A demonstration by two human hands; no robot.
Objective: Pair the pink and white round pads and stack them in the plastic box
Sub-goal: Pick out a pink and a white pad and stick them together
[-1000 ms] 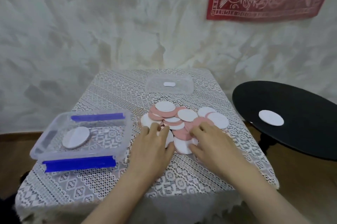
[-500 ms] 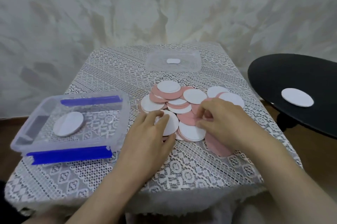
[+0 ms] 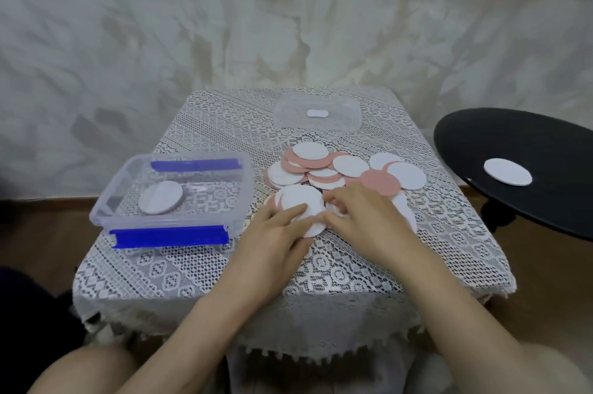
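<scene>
Logged on lace-covered counter (image 3: 199,265): loose heap of pink and white round pads (image 3: 337,169), mixed and overlapped, centre to right. At heap's near edge: white pad (image 3: 301,201), laid over a pink one, pink sliver visible at left. Pinned under left hand (image 3: 272,239), fingers nearly straight and pressed flat, nothing gripped. Met at its right edge by right hand (image 3: 362,217), fingers curled, tips down among the pads; whether pinched on one, could not be told. Set at left, just beside heap: plastic box (image 3: 112,188), open, blue clips, one white-topped pad (image 3: 160,201) flat on its floor. Judged step in hand: squaring white over pink before lifting. Judged best done by holding lower pad down, sliding upper until edges matched all round, then pinching both together without dragging neighbours. Also noted: clear lid (image 3: 288,117) at far edge; stray white pad (image 3: 507,171) on black round table (image 3: 513,136), well apart.
</scene>
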